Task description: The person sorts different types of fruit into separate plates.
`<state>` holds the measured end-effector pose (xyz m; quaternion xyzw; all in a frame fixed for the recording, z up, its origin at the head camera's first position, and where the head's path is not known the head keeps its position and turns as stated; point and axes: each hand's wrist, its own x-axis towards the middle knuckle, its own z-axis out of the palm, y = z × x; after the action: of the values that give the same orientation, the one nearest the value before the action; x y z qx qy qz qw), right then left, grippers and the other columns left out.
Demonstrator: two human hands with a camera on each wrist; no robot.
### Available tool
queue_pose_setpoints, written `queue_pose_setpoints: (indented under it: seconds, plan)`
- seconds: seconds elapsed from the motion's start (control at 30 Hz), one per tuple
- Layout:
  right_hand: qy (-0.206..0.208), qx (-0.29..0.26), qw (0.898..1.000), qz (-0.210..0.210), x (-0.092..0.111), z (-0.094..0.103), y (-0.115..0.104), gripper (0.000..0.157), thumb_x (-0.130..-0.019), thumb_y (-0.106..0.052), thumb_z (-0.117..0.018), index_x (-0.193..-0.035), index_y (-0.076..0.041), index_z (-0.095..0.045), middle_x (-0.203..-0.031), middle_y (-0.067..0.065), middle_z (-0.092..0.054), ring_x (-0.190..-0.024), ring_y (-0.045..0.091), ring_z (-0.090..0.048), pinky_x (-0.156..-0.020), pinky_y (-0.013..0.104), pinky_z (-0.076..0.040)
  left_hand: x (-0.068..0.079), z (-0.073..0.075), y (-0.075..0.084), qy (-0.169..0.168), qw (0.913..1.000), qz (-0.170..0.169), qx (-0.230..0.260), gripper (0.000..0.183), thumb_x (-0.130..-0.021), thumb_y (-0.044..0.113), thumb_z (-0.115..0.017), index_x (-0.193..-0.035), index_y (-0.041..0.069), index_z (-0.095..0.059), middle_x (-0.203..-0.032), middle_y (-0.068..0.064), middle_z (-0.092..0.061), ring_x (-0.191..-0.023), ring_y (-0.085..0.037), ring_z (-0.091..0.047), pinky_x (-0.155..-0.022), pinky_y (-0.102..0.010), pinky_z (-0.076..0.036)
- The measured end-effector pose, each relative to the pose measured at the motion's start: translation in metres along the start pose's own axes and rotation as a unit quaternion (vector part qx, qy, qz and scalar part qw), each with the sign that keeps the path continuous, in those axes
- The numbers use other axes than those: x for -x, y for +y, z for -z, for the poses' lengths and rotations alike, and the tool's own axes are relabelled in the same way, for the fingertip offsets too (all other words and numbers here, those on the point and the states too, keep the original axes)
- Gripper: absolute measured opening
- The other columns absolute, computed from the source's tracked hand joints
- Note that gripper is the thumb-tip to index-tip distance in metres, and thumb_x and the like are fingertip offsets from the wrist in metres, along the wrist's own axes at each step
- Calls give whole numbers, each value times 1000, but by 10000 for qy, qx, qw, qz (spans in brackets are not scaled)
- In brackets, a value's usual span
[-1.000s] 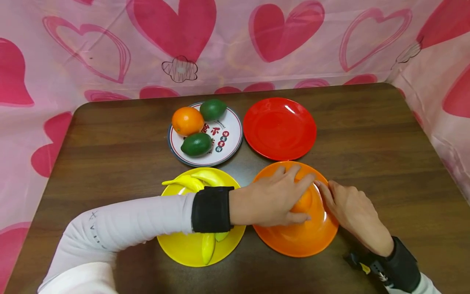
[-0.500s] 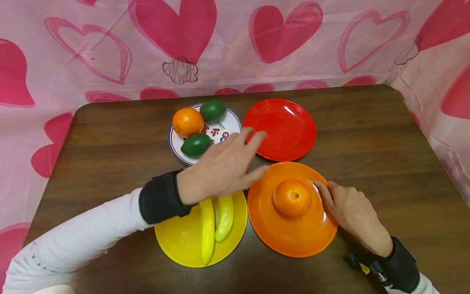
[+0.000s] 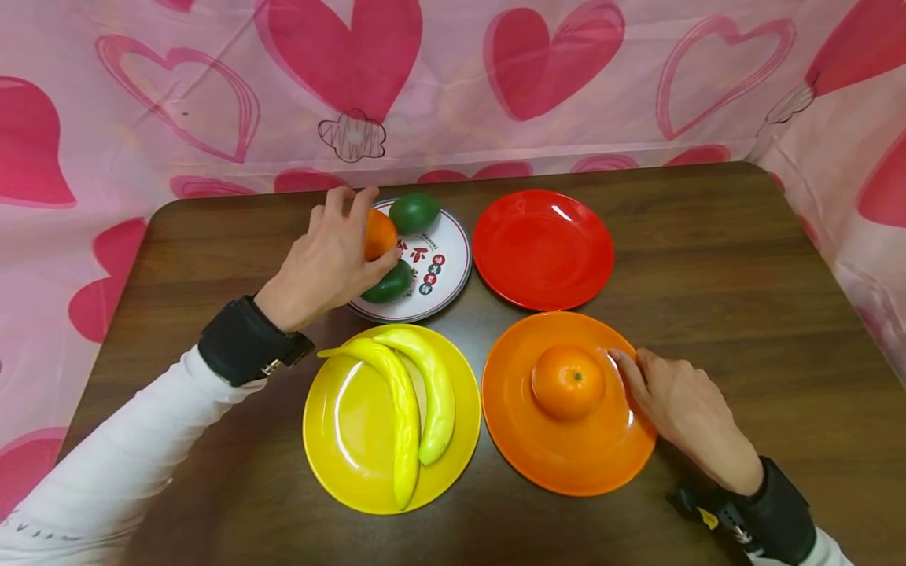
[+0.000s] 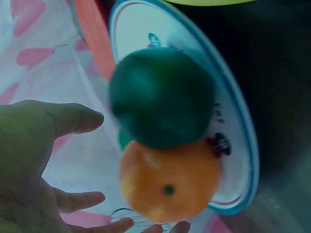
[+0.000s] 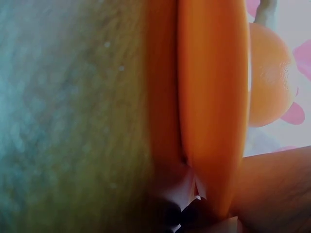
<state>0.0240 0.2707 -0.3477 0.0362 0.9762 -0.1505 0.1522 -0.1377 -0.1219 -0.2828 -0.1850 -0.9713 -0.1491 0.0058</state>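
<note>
My left hand (image 3: 329, 255) reaches over the left side of the white patterned plate (image 3: 453, 263), fingers spread about an orange (image 3: 381, 234). In the left wrist view, a gap shows between the thumb and the fruit, while the fingertips reach along the orange's lower side (image 4: 170, 182). Two green limes (image 3: 415, 214) share that plate, the nearer lime (image 3: 391, 284) just by my thumb. My right hand (image 3: 683, 409) grips the right rim of the orange plate (image 3: 566, 464), thumb on top and fingers underneath. Another orange (image 3: 569, 382) sits in the middle of it.
Two bananas (image 3: 405, 428) lie on a yellow plate (image 3: 340, 464) at front left. Behind the orange plate stands a bare red plate (image 3: 541, 248). The plates sit close together on a brown wooden table (image 3: 729, 259), with a pink heart-patterned cloth (image 3: 453, 86) hanging behind.
My left hand has left the orange on the orange plate and swung left to the orange on the white plate. My right hand keeps its grip on the rim.
</note>
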Motion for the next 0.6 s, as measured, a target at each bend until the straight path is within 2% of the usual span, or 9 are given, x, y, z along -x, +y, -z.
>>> queue_pose_setpoints:
  seconds: [0.27,0.43,0.6]
  plan:
    - [21,11,10000,20,1,-3,2,62,-98,-63,-25,-87,-8,-50,-63,6,-37,-52,22,-42,-48,36,-34,-15,-16,-13,-416,9963,468,583,81,-88,46,-62,-149,11,-24,-139,-28,-31,-111,-43,-42,-85,-56,-50]
    - [106,18,9999,64,1,-3,2,61,-98,-62,-25,-87,-8,-49,-62,6,-36,-51,22,-40,-48,35,-33,-25,-19,-19,-733,9891,815,986,80,-86,50,-63,-143,8,-24,-130,-26,-34,-109,-41,-45,-88,-53,-50]
    - [85,15,9999,71,0,-2,1,61,-98,-62,-26,-88,-8,-51,-62,5,-37,-52,22,-41,-48,35,-34,-29,-18,-24,-798,9840,985,1250,80,-84,50,-65,-138,9,-23,-123,-23,-36,-105,-38,-49,-90,-51,-49]
